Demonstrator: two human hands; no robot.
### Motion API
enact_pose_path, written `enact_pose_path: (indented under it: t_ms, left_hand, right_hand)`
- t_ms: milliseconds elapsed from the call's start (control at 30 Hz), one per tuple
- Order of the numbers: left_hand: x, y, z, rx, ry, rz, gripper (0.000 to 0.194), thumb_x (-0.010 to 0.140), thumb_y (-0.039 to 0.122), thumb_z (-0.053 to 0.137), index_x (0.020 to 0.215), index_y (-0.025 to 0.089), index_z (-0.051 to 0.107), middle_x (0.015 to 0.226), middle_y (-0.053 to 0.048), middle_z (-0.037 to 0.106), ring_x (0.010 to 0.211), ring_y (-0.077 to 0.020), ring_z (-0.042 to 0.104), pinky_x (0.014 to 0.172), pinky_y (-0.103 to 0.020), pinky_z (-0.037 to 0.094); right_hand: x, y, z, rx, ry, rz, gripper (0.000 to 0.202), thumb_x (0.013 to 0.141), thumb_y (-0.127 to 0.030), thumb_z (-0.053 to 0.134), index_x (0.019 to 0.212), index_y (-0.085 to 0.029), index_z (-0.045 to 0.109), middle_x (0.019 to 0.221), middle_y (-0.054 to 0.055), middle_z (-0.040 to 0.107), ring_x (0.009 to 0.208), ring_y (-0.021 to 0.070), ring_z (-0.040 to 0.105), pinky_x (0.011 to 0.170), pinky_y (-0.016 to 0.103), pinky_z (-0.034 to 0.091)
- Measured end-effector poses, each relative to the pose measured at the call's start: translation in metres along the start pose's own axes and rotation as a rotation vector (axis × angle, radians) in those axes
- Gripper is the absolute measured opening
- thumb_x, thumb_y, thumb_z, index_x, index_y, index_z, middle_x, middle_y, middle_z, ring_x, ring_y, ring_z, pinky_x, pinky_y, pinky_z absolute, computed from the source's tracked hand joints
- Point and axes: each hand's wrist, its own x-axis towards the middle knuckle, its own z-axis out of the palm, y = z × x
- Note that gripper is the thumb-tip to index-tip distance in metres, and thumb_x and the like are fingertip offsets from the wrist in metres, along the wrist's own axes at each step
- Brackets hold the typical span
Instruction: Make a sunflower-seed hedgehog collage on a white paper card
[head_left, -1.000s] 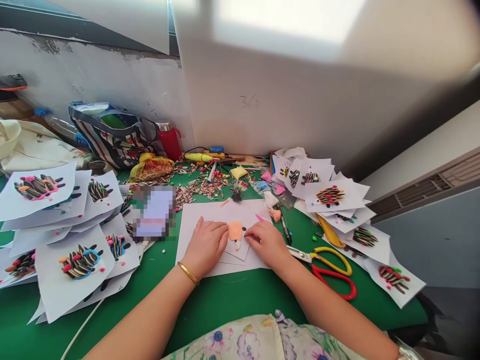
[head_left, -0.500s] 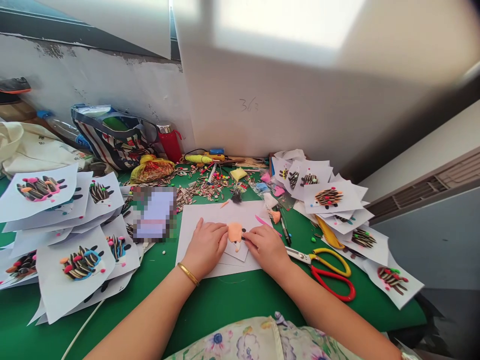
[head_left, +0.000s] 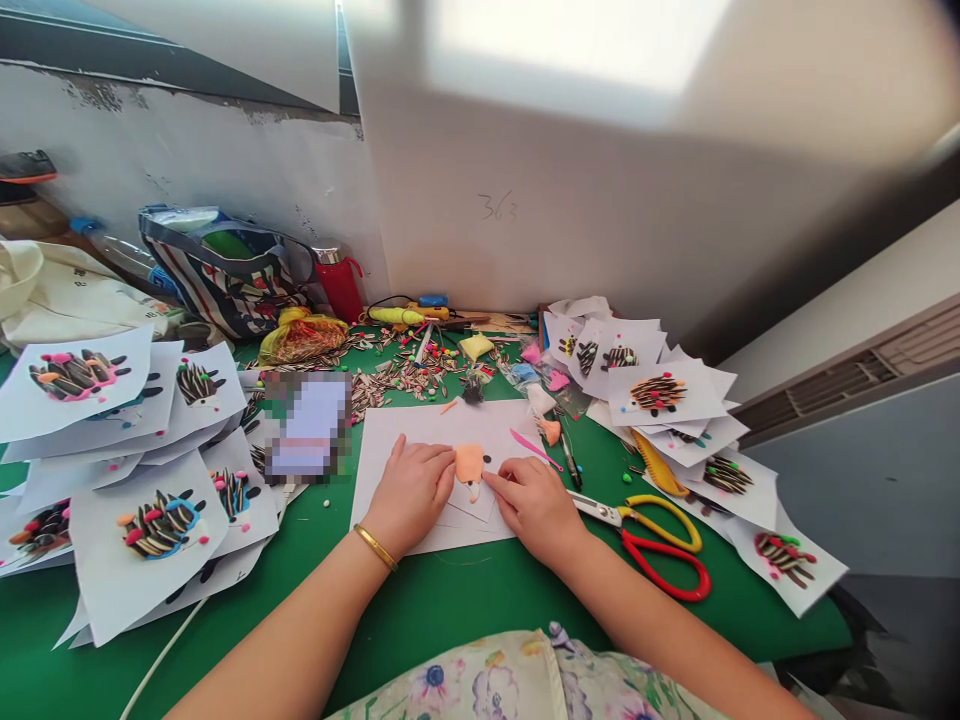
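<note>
Your left hand (head_left: 411,492) lies flat, fingers pressing the soft orange clay patch (head_left: 470,463) on a small white paper square (head_left: 472,503). Your right hand (head_left: 535,503) pinches nothing, fingertips touching its edge, mid green tabletop (head_left: 442,600).

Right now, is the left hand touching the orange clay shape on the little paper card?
Touching. The head view shows the left hand with its fingertips pressed against the left edge of the orange clay shape, no gap between them, while the right hand sits just to its right.

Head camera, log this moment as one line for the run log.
left hand flat on white paper beside orange clay piece | right hand fingertips at clay piece | scissors right of it
</note>
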Motion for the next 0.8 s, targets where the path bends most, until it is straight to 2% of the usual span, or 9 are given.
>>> enact_pose_path:
  t_ms: [233, 533, 667, 800]
  left_hand:
    - [0.0000, -0.0011, 0.0003, -0.002, -0.003, 0.006, 0.032, 0.097, 0.028, 0.039, 0.114, 0.024, 0.066, 0.120, -0.006, 0.069, 0.111, -0.0241, 0.060, 0.115, -0.061, 0.020]
    - [0.0004, -0.0020, 0.0011, -0.004, 0.005, 0.005, 0.033, 0.096, 0.027, 0.040, 0.115, 0.025, 0.067, 0.119, -0.007, 0.069, 0.110, -0.0244, 0.061, 0.114, -0.060, 0.022]
    - [0.0004, -0.0015, 0.0003, -0.002, -0.005, 0.002, 0.033, 0.097, 0.028, 0.039, 0.116, 0.024, 0.066, 0.120, -0.006, 0.069, 0.111, -0.0242, 0.060, 0.114, -0.061, 0.021]
    - [0.0004, -0.0013, -0.0002, 0.001, -0.007, 0.005, 0.033, 0.097, 0.027, 0.039, 0.115, 0.024, 0.067, 0.120, -0.007, 0.069, 0.111, -0.0244, 0.061, 0.114, -0.061, 0.022]
  right_hand:
    - [-0.0015, -0.0002, -0.0030, 0.063, 0.003, 0.025, 0.038, 0.090, -0.018, 0.054, 0.128, -0.022, 0.062, 0.104, 0.008, 0.065, 0.096, 0.0221, 0.054, 0.087, 0.037, 0.044]
    - [-0.0008, -0.0044, -0.0019, -0.013, -0.040, 0.028, 0.037, 0.090, -0.021, 0.056, 0.126, -0.027, 0.064, 0.104, 0.007, 0.062, 0.097, 0.0220, 0.052, 0.089, 0.037, 0.040]
    - [-0.0032, -0.0026, -0.0032, 0.007, -0.009, 0.025, 0.039, 0.091, -0.024, 0.056, 0.129, -0.026, 0.061, 0.108, 0.008, 0.062, 0.100, 0.0229, 0.051, 0.091, 0.038, 0.038]
    - [-0.0040, -0.0027, -0.0040, -0.006, -0.014, 0.021, 0.032, 0.091, -0.025, 0.056, 0.122, -0.028, 0.065, 0.104, 0.007, 0.063, 0.097, 0.0220, 0.052, 0.089, 0.037, 0.036]
